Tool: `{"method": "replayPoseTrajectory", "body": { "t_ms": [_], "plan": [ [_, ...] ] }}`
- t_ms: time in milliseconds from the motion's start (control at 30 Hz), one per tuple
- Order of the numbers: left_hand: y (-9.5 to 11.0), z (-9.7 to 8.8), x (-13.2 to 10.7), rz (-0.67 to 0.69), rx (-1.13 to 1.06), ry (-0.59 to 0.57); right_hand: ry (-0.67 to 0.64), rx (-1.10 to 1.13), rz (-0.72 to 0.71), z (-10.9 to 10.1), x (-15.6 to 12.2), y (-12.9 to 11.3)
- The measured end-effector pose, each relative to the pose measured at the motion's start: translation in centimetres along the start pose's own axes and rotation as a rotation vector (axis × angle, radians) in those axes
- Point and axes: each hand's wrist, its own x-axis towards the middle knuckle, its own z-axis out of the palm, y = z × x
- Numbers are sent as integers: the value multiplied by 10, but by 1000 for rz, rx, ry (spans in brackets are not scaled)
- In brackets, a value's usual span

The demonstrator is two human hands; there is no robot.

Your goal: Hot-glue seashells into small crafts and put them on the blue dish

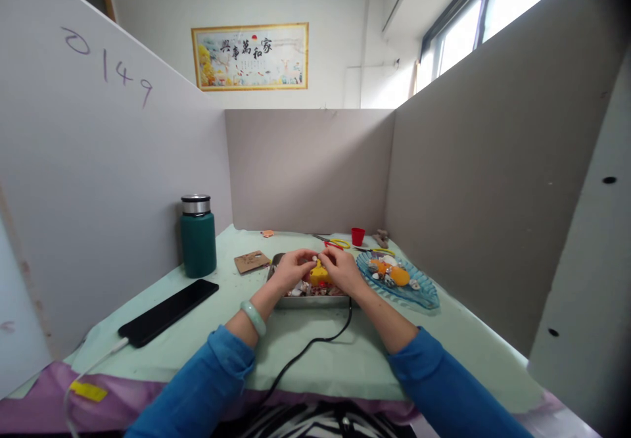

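My left hand [294, 268] and my right hand [341, 271] meet over a shallow metal tray [315, 302], fingers closed in a pinch. A small whitish piece [315, 258], perhaps a shell, shows at my left fingertips; its kind is too small to tell. What my right fingertips pinch, if anything, is hidden. Just below the hands is a yellow object [319, 276] with a red part at its base. Small shells [300, 289] and reddish bits lie around it in the tray. A black cable [315, 340] runs from the tray's right side toward me.
At right stands a blue scalloped dish [426, 296] with shells and orange pieces. Behind are yellow-handled scissors [340, 243] and a red cup [357, 236]. Leftward lie a brown card [252, 262], a green bottle [198, 244] and a phone [167, 312] with a white cable. Grey partitions [310, 168] enclose the table.
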Motion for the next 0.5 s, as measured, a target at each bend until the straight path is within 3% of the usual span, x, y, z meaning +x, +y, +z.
{"method": "replayPoseTrajectory", "body": {
  "t_ms": [367,500],
  "plan": [
    [0,0,0,12,15,-8,-44,105,45,-1,2,-5],
    [-3,-1,2,-20,-30,52,18,62,130,-17,13,6]
  ]
}}
